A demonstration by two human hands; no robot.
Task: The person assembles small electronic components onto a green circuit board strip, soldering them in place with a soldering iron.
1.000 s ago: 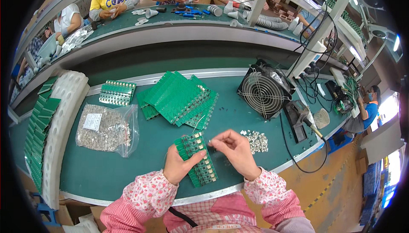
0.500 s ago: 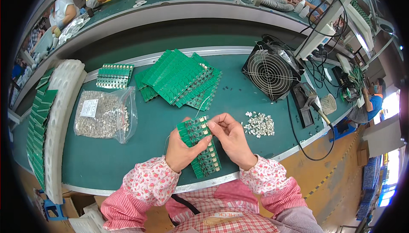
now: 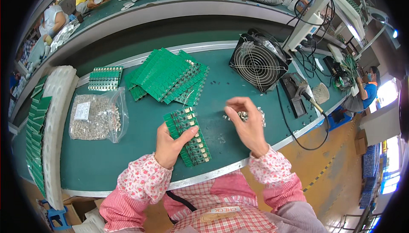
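My left hand [image 3: 168, 145] holds a green circuit board panel [image 3: 198, 150] tilted above the front of the bench, thumb across its face. A row of small pale connectors runs along the panel's right side. My right hand [image 3: 252, 128] is apart from the panel, over a pile of small whitish connectors [image 3: 262, 116] that it partly covers. Its thumb and forefinger are apart, and I see nothing between them. Beyond the panel lies a fanned stack of green circuit boards [image 3: 164, 75].
A clear bag of small parts [image 3: 93, 122] lies left, below another board panel [image 3: 105, 78]. White foam [image 3: 55, 147] with boards leaning on it stands far left. A caged fan [image 3: 257, 64] and soldering iron [image 3: 314, 102] are at right. Co-workers sit across the bench and far right.
My right hand has left the panel and moved right to the connector pile, its fingers parting. The left hand still holds the panel. The whole view has shifted slightly.
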